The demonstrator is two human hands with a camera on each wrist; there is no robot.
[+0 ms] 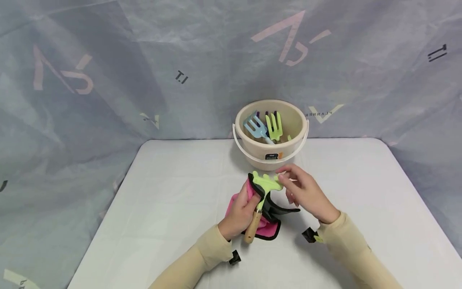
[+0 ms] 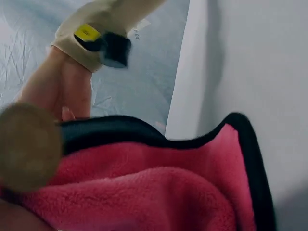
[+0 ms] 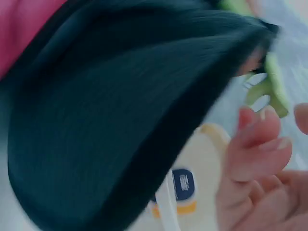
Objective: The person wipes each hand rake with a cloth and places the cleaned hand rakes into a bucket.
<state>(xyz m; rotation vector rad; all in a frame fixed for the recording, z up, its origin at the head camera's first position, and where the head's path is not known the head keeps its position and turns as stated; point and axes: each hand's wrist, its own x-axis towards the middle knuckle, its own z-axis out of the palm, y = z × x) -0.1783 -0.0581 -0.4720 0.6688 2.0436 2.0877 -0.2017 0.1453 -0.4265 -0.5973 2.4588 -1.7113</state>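
My left hand grips a small green hand rake with a wooden handle, together with a pink cloth edged in black. The cloth's dark grey back fills much of the right wrist view. In the left wrist view the round handle end shows large beside the pink pile. My right hand is at the rake's tines, its thumb and fingers loosely bent and apart, fingertips right at the outer tine.
Behind the hands stands a cream bucket with a white handle. Inside it are a light blue fork, a green fork and dark purple-tipped tools. A white table lies beneath, with a grey printed curtain behind.
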